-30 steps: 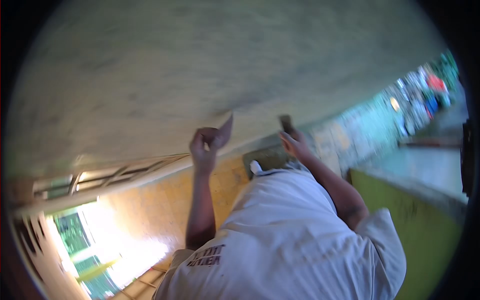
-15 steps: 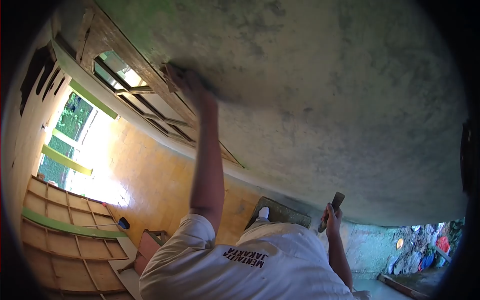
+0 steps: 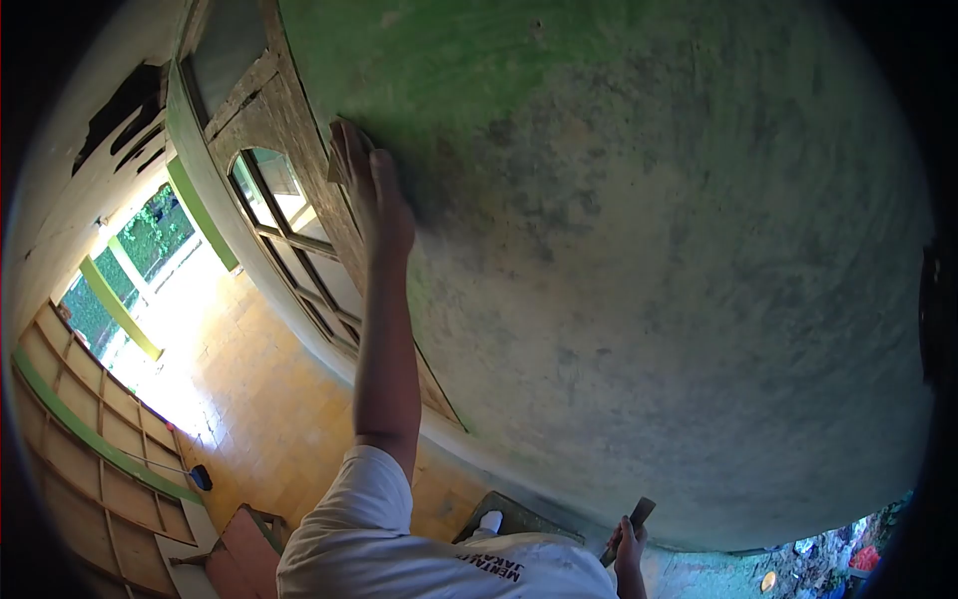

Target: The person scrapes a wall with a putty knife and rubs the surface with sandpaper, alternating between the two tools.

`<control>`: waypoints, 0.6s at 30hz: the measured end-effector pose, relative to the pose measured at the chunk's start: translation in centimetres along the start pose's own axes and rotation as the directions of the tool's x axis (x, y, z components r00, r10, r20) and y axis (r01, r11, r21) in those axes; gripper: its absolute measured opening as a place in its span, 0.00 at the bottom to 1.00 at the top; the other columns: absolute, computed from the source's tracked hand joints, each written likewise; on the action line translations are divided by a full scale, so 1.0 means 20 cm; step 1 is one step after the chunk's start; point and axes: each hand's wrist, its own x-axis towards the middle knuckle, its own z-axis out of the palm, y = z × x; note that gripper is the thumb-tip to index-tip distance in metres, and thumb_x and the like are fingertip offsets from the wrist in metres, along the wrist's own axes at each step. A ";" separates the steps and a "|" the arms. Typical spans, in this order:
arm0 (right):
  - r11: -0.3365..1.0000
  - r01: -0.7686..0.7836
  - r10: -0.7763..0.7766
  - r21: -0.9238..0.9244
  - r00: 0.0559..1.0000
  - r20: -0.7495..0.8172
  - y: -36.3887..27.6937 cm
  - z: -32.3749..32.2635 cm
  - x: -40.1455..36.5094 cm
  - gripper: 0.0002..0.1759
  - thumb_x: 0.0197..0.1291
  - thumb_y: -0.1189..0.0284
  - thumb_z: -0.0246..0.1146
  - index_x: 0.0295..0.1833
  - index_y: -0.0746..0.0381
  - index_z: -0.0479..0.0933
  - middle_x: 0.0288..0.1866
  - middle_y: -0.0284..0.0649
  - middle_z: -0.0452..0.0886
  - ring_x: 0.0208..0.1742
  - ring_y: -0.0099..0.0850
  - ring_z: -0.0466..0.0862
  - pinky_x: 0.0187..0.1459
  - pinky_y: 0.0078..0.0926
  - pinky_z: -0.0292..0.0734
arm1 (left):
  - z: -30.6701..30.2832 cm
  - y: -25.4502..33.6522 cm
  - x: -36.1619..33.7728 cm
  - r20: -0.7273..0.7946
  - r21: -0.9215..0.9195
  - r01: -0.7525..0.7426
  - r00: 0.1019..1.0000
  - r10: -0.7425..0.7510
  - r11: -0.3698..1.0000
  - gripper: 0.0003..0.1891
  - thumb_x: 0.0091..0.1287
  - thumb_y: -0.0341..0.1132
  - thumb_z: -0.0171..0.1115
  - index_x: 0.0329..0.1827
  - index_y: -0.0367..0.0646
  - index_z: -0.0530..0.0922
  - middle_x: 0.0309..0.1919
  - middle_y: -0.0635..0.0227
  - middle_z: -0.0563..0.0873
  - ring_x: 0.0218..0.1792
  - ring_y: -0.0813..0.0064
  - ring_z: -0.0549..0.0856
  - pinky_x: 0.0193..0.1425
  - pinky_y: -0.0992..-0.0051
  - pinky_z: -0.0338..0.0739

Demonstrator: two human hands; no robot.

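My left hand reaches up and presses flat on the wall, beside the wooden frame edge. Under its fingers is a small brown piece that looks like sandpaper, partly hidden by the hand. Green paint shows on the wall above, with grey, blotchy bare patches below. Low on the right, my right hand is closed around a scraper, its flat blade pointing up, held apart from the wall.
A wooden frame with glass panes borders the wall on the left. Below lie yellowish floor tiles, a dark mat under a foot and a pinkish piece of furniture. Wooden panels stand at lower left.
The view has swung, showing more green wall above. My left hand has moved up along the frame edge with the brown piece. My right hand, still holding the scraper, appears lower.
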 end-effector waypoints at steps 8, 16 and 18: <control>0.996 0.085 -0.085 0.038 0.996 -0.025 -0.13 0.07 0.03 0.17 0.62 0.62 0.62 0.24 0.57 0.69 0.13 0.30 0.68 0.07 0.22 0.65 0.10 0.20 0.58 | 0.27 0.34 -1.22 0.664 -0.064 -0.647 0.541 0.516 0.760 0.50 0.59 0.71 0.51 0.76 0.53 0.43 0.76 0.60 0.38 0.76 0.53 0.37 0.73 0.41 0.39; 0.992 0.119 -0.120 0.039 0.993 0.019 -0.10 0.07 0.06 0.17 0.62 0.62 0.62 0.24 0.57 0.70 0.13 0.30 0.67 0.09 0.21 0.65 0.11 0.20 0.57 | 0.11 0.49 0.52 -0.007 0.104 -0.357 0.933 0.360 0.928 0.44 0.65 0.55 0.54 0.74 0.36 0.47 0.74 0.47 0.49 0.75 0.50 0.46 0.75 0.47 0.38; 0.992 0.114 -0.118 0.050 0.990 0.076 -0.13 0.11 0.03 0.17 0.62 0.62 0.62 0.24 0.56 0.71 0.14 0.29 0.68 0.10 0.20 0.65 0.12 0.20 0.57 | 0.21 0.67 0.44 0.015 0.221 -0.448 0.890 0.457 0.866 0.43 0.64 0.55 0.54 0.74 0.35 0.49 0.73 0.44 0.51 0.74 0.49 0.48 0.74 0.47 0.41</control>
